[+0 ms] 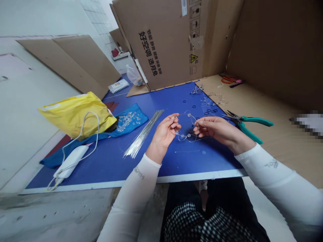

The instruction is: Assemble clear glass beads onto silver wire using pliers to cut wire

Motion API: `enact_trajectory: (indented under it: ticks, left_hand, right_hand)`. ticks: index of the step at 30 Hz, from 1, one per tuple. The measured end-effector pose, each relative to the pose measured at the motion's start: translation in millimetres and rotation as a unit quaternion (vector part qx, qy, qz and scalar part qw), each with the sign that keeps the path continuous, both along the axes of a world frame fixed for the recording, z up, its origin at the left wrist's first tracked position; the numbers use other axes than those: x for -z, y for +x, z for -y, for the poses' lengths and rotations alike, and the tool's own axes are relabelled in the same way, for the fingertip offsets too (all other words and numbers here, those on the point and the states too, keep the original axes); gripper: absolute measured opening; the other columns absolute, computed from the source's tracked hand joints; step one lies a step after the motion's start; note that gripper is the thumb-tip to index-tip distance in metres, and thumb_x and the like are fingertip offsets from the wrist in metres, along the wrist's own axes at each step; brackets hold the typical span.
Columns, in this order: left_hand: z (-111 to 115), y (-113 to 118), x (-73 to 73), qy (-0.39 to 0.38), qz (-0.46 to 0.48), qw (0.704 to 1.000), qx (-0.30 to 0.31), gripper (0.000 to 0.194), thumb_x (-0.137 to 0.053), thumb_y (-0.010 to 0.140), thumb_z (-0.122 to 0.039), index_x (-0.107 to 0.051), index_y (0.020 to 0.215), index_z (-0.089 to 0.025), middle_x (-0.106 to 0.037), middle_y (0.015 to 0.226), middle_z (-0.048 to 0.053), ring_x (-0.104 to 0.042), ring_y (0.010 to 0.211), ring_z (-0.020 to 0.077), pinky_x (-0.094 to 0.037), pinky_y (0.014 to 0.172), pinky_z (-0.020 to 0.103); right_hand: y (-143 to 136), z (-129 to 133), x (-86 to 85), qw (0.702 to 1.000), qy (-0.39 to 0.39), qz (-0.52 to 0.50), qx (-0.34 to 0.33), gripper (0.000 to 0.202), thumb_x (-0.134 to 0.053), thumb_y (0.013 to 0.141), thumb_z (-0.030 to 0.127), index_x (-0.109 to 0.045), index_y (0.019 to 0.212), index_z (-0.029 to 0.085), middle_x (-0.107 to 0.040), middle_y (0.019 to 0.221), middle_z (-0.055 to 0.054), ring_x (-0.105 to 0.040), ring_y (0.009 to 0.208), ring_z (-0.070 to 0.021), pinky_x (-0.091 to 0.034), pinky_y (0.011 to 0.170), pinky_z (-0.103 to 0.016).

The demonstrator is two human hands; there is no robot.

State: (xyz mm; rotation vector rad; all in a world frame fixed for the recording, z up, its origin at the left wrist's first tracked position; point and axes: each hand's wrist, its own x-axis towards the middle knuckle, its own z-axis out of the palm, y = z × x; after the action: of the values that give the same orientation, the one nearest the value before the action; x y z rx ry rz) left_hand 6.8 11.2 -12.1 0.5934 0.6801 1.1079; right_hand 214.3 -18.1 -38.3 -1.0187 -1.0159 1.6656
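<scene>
Between my hands, above the blue tabletop, is a loop of thin wire with clear beads (189, 135) strung along it. My left hand (166, 129) pinches the loop's left side between thumb and fingers. On the right side, my right hand (208, 127) also pinches the wire, its fingertips around a small bead or twist that is hard to make out. A bundle of straight silver wires (143, 136) lies left of my left hand. Green-handled pliers (248, 122) rest just beyond my right wrist, jaws apart. A single short wire (187, 151) lies on the table below the loop.
Loose clear beads (128, 121) sit on a blue cloth (141, 114) beside a yellow bag (80, 112). A white power strip (72, 161) with its cord lies front left. Black rings (207, 113), finished-looking wire pieces (197, 89) and red-handled scissors (229, 79) lie behind. Cardboard (174, 47) stands behind.
</scene>
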Motion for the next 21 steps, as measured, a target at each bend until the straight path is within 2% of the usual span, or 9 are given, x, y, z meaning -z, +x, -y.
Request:
enact_trajectory:
  ticks: [21]
  left_hand:
    - [0.1,-0.3,1.9,0.016,-0.007,1.000,0.014,0.021,-0.046,0.093,0.002,-0.065,0.095,-0.007,-0.053,0.069,-0.001,-0.042,0.049,0.0015,-0.046,0.058,0.015]
  right_hand:
    - [0.9,-1.1,2.9,1.000,-0.001,-0.008,-0.013,0.020,-0.080,0.078,0.031,-0.073,0.087,0.015,-0.075,0.080,-0.007,-0.069,0.069,-0.0143,-0.054,0.068,-0.027]
